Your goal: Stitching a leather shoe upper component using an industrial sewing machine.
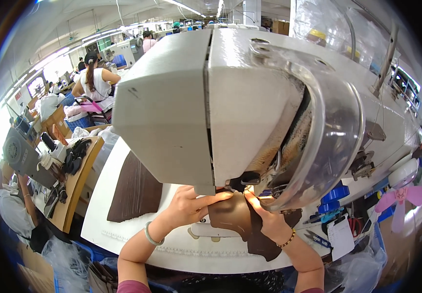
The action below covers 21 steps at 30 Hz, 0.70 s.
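Note:
A dark brown, leather-like piece (230, 215) with a curved lower edge lies under the head of a sewing machine (172, 107). Light from the machine makes its middle look golden. My left hand (191, 207) holds its left side, with the index finger stretched along the top edge toward the needle area. On the right side, my right hand (272, 222) grips the same piece, its index finger pointing up beside the presser area. The machine head hides the needle and the fingertips closest to it. A stack of brown pieces (135, 190) lies on the white table left of my left hand.
The white table (123, 244) carries a printed ruler along its front. At right are blue containers (335, 195), red-handled scissors (355, 224), a white paper (340, 237) and a pink fan (401, 198). A wooden side table (81, 188) stands left; other people work beyond.

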### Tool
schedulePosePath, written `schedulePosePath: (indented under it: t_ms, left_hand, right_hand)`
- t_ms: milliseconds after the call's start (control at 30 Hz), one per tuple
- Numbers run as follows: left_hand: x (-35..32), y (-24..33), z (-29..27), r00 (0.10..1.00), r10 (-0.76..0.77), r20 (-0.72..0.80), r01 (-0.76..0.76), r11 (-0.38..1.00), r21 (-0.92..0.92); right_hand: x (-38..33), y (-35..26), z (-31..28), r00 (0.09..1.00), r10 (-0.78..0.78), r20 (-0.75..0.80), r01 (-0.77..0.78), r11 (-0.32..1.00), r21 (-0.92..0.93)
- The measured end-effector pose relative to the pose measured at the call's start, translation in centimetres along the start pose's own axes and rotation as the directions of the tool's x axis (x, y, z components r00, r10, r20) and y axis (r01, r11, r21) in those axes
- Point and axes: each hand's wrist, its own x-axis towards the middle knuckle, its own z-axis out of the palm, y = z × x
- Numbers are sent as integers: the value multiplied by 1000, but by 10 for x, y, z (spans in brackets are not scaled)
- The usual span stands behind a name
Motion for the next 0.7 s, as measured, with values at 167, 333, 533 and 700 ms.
schedulePosePath:
  t_ms: [167, 333, 533, 700]
  left_hand:
    - [-1, -7, -1, 996, 12, -90, -19, 997, -80]
    - [-2, -11, -4, 997, -74, -27, 65, 967, -245]
    - [-2, -4, -3, 999, -52, -14, 51, 997, -61]
    - [-10, -21, 1, 994, -93, 55, 100, 986, -133]
  right_hand:
    - [-2, -1, 3, 999, 16, -44, -15, 1000, 11]
    - [-4, 1, 2, 999, 42, -25, -42, 999, 13]
    - [-30, 22, 18, 989, 146, 13, -144, 987, -74]
    - [-5, 9, 4, 999, 29, -30, -30, 1000, -8]
